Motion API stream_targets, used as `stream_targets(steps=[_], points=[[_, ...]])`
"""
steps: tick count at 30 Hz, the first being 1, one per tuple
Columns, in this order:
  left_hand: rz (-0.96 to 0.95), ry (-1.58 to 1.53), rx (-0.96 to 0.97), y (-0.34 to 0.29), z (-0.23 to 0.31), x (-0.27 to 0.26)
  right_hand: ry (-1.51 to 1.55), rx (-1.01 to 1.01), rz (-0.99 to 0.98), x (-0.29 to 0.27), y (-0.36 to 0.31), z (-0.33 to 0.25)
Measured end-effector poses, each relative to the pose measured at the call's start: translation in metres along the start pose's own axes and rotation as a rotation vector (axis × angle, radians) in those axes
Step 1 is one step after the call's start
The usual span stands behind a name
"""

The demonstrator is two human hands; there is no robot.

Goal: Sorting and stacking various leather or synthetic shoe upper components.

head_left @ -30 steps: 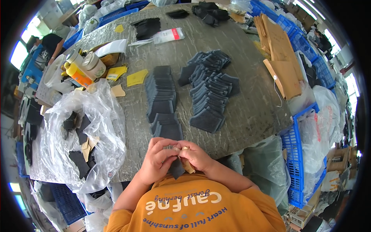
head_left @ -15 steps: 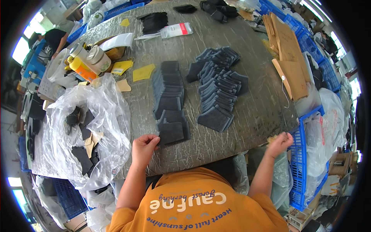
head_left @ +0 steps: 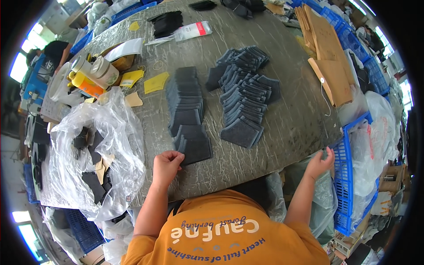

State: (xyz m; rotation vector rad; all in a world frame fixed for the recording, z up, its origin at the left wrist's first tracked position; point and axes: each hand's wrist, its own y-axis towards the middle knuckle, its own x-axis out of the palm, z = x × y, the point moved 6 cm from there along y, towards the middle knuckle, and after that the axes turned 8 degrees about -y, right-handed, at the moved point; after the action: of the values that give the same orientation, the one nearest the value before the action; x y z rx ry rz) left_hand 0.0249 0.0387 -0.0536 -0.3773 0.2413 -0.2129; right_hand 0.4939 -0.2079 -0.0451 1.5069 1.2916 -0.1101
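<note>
A column of overlapping dark grey fabric pieces (head_left: pixel 185 99) runs down the middle of the table. At its near end lies a loose group of squarish pieces (head_left: pixel 196 143), slightly fanned on the left. My left hand (head_left: pixel 168 164) pinches the lower left corner of this group between thumb and fingers. To the right is a second, staggered pile of dark grey angled pieces (head_left: pixel 243 108), with neither hand on it. Away from both piles, my right hand (head_left: pixel 319 164) hovers by the table's near right corner, beside a blue crate. Its fingertips are apart and nothing shows in them.
On the left a clear plastic bag (head_left: pixel 119 154) holds dark and tan scraps. Behind it stand bottles and jars (head_left: pixel 104 70), with yellow cards (head_left: pixel 157 82) beside them. Folded brown paper (head_left: pixel 331 79) lies at the right edge, above the blue crate (head_left: pixel 342 185).
The view has shifted slightly. The near pieces under my left hand now sit differently, with narrow edges fanned at the left. My right hand's fingers have spread; a small tan blur beside them is gone.
</note>
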Motion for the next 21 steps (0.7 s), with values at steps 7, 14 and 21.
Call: stream_targets(steps=[7,14,21], points=[[0.018,-0.001,0.014,0.0,-0.001,-0.002,0.545,-0.474,-0.175,-0.024,-0.044,-0.185],[0.023,0.016,0.028,-0.002,0.0,-0.001,0.676,-1.134,-0.839,-0.029,-0.142,-0.282],[0.02,0.044,0.018,-0.002,0.002,-0.002,0.506,-1.387,-1.037,-0.016,-0.185,-0.295]])
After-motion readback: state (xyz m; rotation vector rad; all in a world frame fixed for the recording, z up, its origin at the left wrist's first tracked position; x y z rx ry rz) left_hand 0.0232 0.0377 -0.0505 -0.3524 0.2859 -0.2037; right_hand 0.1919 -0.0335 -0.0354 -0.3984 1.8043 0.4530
